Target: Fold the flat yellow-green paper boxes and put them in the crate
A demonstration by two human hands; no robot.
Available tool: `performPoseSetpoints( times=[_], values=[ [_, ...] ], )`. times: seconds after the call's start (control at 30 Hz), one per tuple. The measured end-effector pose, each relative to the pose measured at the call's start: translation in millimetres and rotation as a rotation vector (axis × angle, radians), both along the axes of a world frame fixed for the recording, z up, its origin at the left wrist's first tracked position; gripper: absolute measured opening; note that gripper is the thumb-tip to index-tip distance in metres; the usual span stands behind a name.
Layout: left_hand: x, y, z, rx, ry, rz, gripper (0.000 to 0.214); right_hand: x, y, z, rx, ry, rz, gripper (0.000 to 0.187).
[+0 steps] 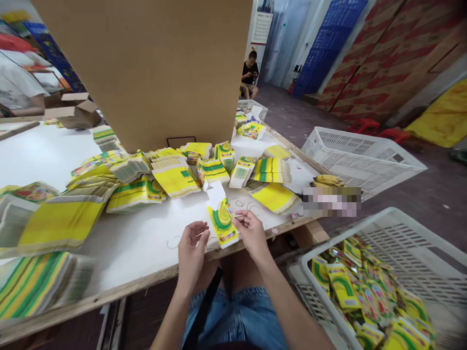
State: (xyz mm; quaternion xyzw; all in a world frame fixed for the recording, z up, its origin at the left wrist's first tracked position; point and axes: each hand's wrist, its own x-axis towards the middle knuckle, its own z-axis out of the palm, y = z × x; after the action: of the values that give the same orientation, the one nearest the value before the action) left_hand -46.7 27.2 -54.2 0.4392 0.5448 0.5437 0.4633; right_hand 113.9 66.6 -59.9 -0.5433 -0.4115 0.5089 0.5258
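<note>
My right hand point(251, 232) pinches the right edge of a small yellow and green carton point(221, 222) near the table's front edge. The carton's white flap stands open at its far end. Just left of it is my left hand point(193, 243), fingers curled and apart, with nothing in it that I can see. Beyond the hands lie stacks of flattened yellow cartons point(175, 180). Rubber bands point(251, 209) are scattered on the white tabletop point(146, 238).
At my right a white plastic crate point(386, 214) holds many filled-looking cartons. Another white crate point(365, 150) stands behind it, near bananas point(328, 181) on the table corner. A tall cardboard sheet point(153, 73) blocks the view ahead. A person point(250, 73) sits in the background.
</note>
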Motion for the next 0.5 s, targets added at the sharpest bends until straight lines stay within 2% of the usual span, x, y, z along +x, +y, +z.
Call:
performPoseSetpoints(
  times=[0.07, 0.13, 0.27, 0.37, 0.5],
  values=[
    [4.2, 1.7, 5.5, -0.015, -0.242, -0.066, 0.038, 2.6, -13.1, 9.3, -0.008, 0.077, 0.038, 0.039],
    [9.7, 2.9, 11.9, -0.051, -0.442, -0.189, 0.041, 2.7, -24.9, 16.8, -0.03, 0.138, 0.08, 0.042],
    [17.9, 0.5, 21.3, -0.125, -0.629, -0.395, 0.046, 3.4, -40.3, 26.1, -0.052, 0.198, 0.134, 0.042],
    [22.1, -3.0, 24.1, -0.122, -0.631, -0.407, 0.045, 8.5, -44.9, 29.8, -0.048, 0.157, 0.151, 0.041],
    [29.9, -4.8, 26.1, -0.148, -0.59, -0.325, 0.04, 14.5, -47.9, 30.2, -0.042, 0.108, 0.162, 0.04]
  ],
)
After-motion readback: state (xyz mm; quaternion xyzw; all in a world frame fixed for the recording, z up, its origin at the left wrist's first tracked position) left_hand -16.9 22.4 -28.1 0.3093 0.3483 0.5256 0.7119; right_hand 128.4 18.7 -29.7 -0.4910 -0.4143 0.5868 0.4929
